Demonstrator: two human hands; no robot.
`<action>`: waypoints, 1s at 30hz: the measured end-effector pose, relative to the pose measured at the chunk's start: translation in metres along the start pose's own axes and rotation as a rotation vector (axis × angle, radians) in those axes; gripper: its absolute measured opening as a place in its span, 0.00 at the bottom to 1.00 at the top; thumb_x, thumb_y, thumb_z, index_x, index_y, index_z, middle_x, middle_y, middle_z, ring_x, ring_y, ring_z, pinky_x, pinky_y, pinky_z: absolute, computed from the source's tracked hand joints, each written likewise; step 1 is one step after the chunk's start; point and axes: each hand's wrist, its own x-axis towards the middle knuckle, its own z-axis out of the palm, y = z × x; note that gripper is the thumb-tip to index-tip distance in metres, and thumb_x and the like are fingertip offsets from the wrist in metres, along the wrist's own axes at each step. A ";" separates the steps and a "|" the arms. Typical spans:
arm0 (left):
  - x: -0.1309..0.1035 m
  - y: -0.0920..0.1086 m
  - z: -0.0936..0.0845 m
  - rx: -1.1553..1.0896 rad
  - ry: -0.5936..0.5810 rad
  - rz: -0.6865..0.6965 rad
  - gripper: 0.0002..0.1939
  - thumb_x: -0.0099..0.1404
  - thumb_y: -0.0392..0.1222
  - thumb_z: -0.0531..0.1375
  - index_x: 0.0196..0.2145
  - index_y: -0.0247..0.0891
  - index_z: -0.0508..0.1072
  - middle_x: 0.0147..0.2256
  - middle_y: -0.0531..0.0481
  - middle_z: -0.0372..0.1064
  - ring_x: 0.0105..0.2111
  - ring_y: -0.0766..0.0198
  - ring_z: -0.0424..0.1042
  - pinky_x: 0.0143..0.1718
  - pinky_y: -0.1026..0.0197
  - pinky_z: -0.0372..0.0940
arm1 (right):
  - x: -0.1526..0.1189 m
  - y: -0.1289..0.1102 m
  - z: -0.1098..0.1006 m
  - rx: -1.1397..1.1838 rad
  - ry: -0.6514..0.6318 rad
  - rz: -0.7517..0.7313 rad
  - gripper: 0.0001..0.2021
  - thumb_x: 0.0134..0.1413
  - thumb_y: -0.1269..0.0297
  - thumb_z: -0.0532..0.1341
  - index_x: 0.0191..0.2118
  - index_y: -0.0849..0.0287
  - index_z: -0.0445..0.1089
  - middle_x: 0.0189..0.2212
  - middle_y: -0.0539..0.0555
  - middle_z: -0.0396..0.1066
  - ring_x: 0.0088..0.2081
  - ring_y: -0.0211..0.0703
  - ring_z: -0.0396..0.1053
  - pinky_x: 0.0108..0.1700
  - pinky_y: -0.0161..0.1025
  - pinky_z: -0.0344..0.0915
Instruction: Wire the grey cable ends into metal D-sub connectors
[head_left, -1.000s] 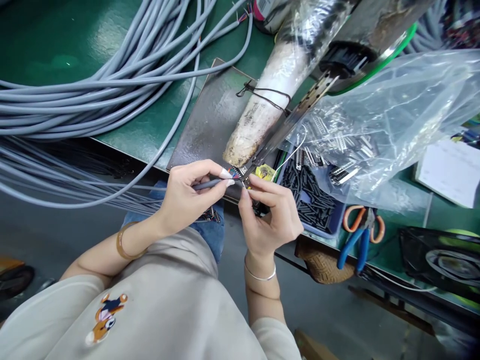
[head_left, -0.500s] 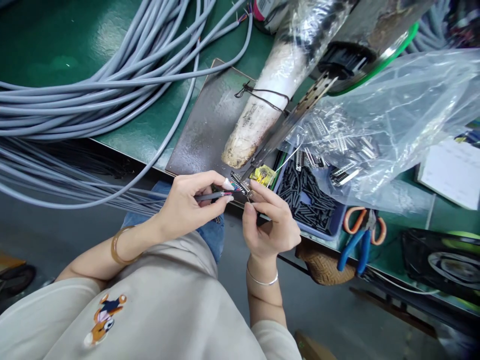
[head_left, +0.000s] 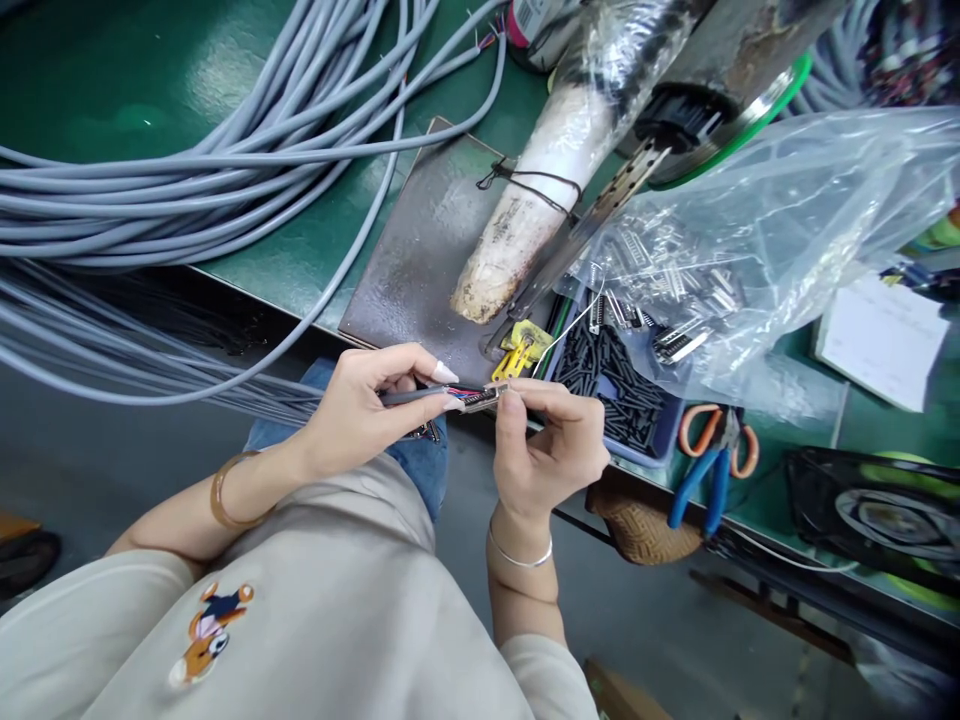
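My left hand [head_left: 382,400] pinches the end of a grey cable [head_left: 405,397], whose thin coloured wires run to a small metal connector [head_left: 480,399]. The right end of that connector is held between the thumb and fingers of my right hand [head_left: 547,440]. Both hands are over the bench's front edge. Just above them, a yellow piece [head_left: 521,350] lies by the tip of a metal bar [head_left: 577,240]. A wrapped white roll [head_left: 517,200] tied with dark wire rests over a dark plate [head_left: 420,240].
Grey cable coils [head_left: 225,190] cover the left side. Right of my hands are a blue bin [head_left: 660,440] of black sleeves, a plastic bag [head_left: 810,220] of connectors, pliers [head_left: 705,480], paper [head_left: 881,340] and a black fan-like object [head_left: 877,510].
The connector has turned and lies more in line with the cable, away from the metal bar's tip. My right fingers have closed on its end. The view has shifted slightly.
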 end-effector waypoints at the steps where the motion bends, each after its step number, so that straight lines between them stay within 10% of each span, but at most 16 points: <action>1: -0.001 0.000 0.000 0.001 0.000 0.000 0.07 0.61 0.41 0.70 0.34 0.35 0.81 0.21 0.54 0.69 0.21 0.71 0.61 0.22 0.66 0.57 | 0.000 -0.001 0.000 0.004 0.001 0.001 0.07 0.61 0.73 0.65 0.41 0.55 0.68 0.32 0.47 0.76 0.34 0.38 0.79 0.36 0.36 0.75; 22: -0.010 -0.003 -0.003 0.034 -0.020 0.111 0.06 0.63 0.39 0.68 0.31 0.34 0.79 0.26 0.52 0.75 0.23 0.71 0.64 0.24 0.68 0.59 | -0.012 -0.004 -0.006 -0.086 -0.029 -0.124 0.08 0.58 0.74 0.66 0.40 0.56 0.69 0.37 0.52 0.82 0.37 0.43 0.82 0.36 0.38 0.79; 30: -0.017 -0.010 -0.014 0.164 -0.340 0.214 0.04 0.64 0.39 0.68 0.33 0.36 0.80 0.32 0.48 0.80 0.30 0.66 0.76 0.35 0.65 0.68 | -0.004 0.003 -0.023 0.042 0.258 -0.161 0.11 0.60 0.76 0.62 0.41 0.51 0.71 0.23 0.42 0.73 0.22 0.37 0.75 0.24 0.35 0.73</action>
